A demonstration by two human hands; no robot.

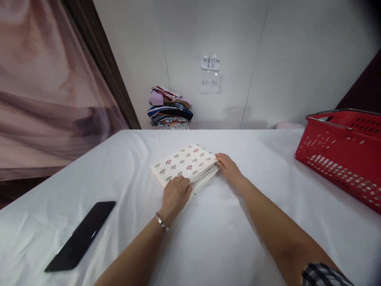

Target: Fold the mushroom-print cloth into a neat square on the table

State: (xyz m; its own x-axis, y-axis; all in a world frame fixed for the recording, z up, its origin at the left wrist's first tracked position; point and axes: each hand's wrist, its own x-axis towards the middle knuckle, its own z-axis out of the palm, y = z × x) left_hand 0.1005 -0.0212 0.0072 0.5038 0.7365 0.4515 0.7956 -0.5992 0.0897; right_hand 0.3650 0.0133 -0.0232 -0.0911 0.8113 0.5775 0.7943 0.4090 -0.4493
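Observation:
A white folded cloth with grey and dark red mushroom-like prints lies on the white-covered table, turned at an angle. Several loose layers show along its near right edge. My left hand, with a silver band at the wrist, is closed on the near corner, fingers over the top and thumb at the layered edge. At the right corner my right hand grips the edge, its fingertips partly hidden by the fabric.
A black phone-like slab rests on the white table cover at the left. On the right stands a red basket with a metal handle. Behind the table is a stack of folded fabrics against the wall, with paper notes beside it.

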